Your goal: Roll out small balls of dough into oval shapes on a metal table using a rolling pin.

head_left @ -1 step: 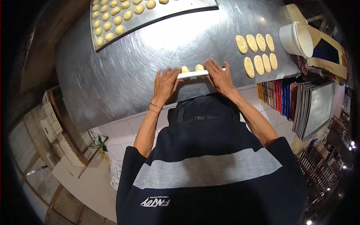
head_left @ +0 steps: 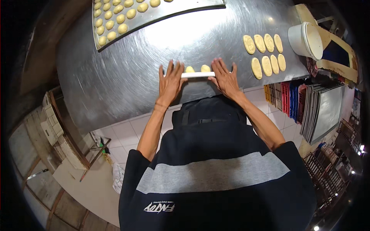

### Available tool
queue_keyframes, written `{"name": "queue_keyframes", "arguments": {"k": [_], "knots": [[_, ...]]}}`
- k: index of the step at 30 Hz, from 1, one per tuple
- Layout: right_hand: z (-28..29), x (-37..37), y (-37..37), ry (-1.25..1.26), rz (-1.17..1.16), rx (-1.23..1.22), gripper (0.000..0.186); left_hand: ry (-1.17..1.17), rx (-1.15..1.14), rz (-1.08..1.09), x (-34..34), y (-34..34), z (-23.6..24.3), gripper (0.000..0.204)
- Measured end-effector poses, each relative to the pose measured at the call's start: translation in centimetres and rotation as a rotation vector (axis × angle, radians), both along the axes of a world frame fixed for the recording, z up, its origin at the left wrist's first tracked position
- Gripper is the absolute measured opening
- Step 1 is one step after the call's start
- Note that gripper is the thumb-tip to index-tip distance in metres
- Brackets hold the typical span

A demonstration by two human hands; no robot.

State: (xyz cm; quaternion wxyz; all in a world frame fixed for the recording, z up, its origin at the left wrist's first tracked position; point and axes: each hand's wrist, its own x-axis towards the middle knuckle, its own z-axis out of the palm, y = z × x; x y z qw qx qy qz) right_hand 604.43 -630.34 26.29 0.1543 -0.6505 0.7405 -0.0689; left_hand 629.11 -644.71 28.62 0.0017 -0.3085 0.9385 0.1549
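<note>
Both my hands lie over the ends of a white rolling pin (head_left: 197,74), on a metal table. My left hand (head_left: 170,81) has its fingers stretched out past the pin's far side, its thumb on the near side. Likewise spread, the fingers of my right hand (head_left: 226,79) reach over the other end, palm on the pin. Between the hands, a left dough piece (head_left: 190,69) and a right dough piece (head_left: 205,68) show just beyond the pin. Their near parts are hidden by it. To the right lie several flattened dough ovals (head_left: 256,68) in two rows.
A metal tray (head_left: 169,10) with several round dough balls (head_left: 122,28) lies at the far left of the metal table (head_left: 115,84). A white bucket (head_left: 300,40) stands at the right end. Below that, flat trays (head_left: 327,111) stand on edge beside coloured crates.
My fingers have straightened and spread from a more curled pose over the pin. The rolling pin, tilted before, now lies nearly level.
</note>
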Motion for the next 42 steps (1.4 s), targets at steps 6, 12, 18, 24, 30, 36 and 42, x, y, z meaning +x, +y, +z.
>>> {"name": "queue_keyframes", "arguments": {"k": [6, 12, 18, 24, 30, 36, 42], "knots": [[-5.0, -4.0, -7.1, 0.245, -0.143, -0.249, 0.06, 0.08, -0.18, 0.221, -6.5, -6.0, -5.8, 0.082], [-4.5, -4.3, -7.6, 0.149, -0.321, -0.385, 0.063, 0.289, -0.225, 0.339, -7.4, -6.1, -6.9, 0.076], [-0.1, 0.5, 7.9, -0.178, -0.062, -0.067, 0.063, 0.322, -0.168, 0.137, 3.4, 9.1, -6.3, 0.054], [0.5, -1.4, 5.8, -0.466, -0.313, -0.324, 0.053, 0.442, 0.073, 0.277, 4.6, 4.7, -6.2, 0.03], [-0.5, 1.5, 0.5, -0.333, 0.042, 0.125, 0.04, 0.48, -0.017, 0.555, 1.9, -0.3, -5.5, 0.031], [4.6, 0.0, 1.5, -0.729, -0.265, -0.451, 0.019, 0.413, -0.23, 0.651, -1.6, -1.1, -3.0, 0.034], [9.8, -6.1, 5.1, -0.549, -0.281, -0.364, 0.019, 0.629, 0.162, 0.527, -8.4, 1.1, -1.2, 0.027]]}}
